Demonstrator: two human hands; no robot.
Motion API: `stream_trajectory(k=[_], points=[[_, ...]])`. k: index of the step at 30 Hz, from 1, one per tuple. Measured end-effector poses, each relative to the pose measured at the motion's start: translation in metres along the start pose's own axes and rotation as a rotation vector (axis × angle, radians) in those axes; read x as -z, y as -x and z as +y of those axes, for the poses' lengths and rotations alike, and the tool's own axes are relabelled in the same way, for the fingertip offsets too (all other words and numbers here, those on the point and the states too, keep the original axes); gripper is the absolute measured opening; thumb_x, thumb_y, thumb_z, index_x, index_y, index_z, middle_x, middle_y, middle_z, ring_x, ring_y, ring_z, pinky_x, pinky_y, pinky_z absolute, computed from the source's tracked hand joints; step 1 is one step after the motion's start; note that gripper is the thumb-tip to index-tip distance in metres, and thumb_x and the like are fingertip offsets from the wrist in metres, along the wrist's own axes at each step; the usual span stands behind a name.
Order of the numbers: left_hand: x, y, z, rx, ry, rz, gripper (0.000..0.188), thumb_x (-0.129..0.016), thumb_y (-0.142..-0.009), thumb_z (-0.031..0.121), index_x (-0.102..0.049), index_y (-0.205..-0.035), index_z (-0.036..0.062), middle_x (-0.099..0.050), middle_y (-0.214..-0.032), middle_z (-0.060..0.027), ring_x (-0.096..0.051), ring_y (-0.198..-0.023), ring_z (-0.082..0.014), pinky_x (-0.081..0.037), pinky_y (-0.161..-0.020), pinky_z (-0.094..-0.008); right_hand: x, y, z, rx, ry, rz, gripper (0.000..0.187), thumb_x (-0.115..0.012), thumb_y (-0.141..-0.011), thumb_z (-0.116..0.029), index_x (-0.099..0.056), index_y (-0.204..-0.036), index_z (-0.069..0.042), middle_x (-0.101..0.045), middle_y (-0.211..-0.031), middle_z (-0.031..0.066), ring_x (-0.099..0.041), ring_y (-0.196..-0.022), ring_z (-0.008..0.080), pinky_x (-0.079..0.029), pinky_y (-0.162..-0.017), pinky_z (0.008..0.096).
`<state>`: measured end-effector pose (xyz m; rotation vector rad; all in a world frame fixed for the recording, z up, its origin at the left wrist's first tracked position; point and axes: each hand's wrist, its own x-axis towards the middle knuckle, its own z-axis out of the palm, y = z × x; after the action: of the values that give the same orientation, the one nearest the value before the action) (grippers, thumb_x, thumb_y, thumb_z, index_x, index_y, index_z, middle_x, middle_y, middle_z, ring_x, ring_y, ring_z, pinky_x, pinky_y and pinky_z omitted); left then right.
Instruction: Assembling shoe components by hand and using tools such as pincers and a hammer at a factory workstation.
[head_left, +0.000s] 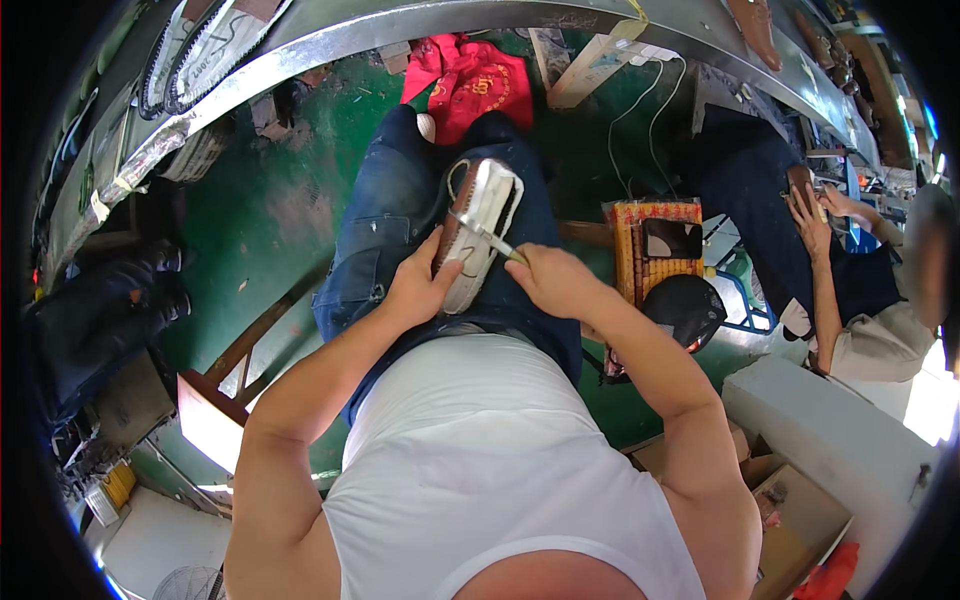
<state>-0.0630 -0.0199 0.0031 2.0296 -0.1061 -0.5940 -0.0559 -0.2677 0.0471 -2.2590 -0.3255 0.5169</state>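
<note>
Across my thighs lies a brown leather shoe (489, 200), its pale underside turned up and a light cord or strip along its edge. My left hand (418, 282) is closed round the brown side of the shoe, thumb on the pale face. In my right hand (558, 282) is a slim hand tool (494, 241) with a metal end and a short, light handle; its exact kind is unclear. The metal end touches or lies just over the middle of the shoe's underside. My right fingers wrap round the handle.
A metal bench (350, 45) curves across the far side, with pale shoe parts (225, 50) at its left. Red cloth (470, 85) lies beyond my knees. On the right are a woven-seat stool (635, 270) bearing a phone (672, 239), a black round object (684, 312) and a co-worker's hand (812, 225).
</note>
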Motion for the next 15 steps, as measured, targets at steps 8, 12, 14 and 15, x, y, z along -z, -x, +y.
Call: stream_trajectory(k=[8, 12, 14, 15], points=[[0.04, 0.007, 0.063, 0.192, -0.372, -0.213, 0.103, -0.078, -0.074, 0.017, -0.016, -0.155, 0.0106, -0.065, -0.114, -0.0277, -0.064, -0.105, -0.0433, -0.049, -0.094, -0.0426, 0.003, 0.034, 0.025, -0.293, -0.47, 0.075, 0.039, -0.046, -0.103, -0.035, -0.06, -0.096, 0.0, -0.063, -0.077, 0.0082, -0.06, -0.072, 0.0149, -0.047, -0.067, 0.0305], [0.077, 0.014, 0.084, -0.282, -0.303, 0.175, 0.069, -0.08, -0.076, 0.016, -0.045, -0.135, 0.0095, -0.07, -0.096, -0.0212, -0.071, -0.081, -0.032, -0.056, -0.078, -0.0389, -0.003, 0.051, 0.037, -0.321, -0.711, 0.196, 0.04, -0.041, -0.105, -0.036, -0.061, -0.097, -0.002, -0.061, -0.076, 0.0049, -0.056, -0.07, 0.0108, -0.044, -0.064, 0.0267], [0.088, 0.0, 0.107, -0.343, 0.079, 0.255, 0.067, -0.081, -0.075, 0.008, -0.044, -0.13, 0.0056, -0.07, -0.098, -0.0187, -0.07, -0.082, -0.0237, -0.056, -0.076, -0.0333, -0.01, 0.055, 0.052, -0.31, -0.742, 0.212, 0.039, -0.042, -0.105, -0.036, -0.061, -0.097, -0.002, -0.061, -0.076, 0.0051, -0.056, -0.07, 0.0109, -0.044, -0.064, 0.0269], [0.087, -0.009, 0.117, -0.391, 0.301, 0.289, 0.066, -0.082, -0.075, 0.005, -0.043, -0.128, 0.0037, -0.07, -0.099, -0.0174, -0.069, -0.084, -0.0197, -0.056, -0.076, -0.0312, -0.012, 0.054, 0.056, -0.296, -0.771, 0.225, 0.039, -0.042, -0.105, -0.036, -0.061, -0.097, -0.002, -0.061, -0.077, 0.0054, -0.057, -0.071, 0.011, -0.044, -0.063, 0.027]])
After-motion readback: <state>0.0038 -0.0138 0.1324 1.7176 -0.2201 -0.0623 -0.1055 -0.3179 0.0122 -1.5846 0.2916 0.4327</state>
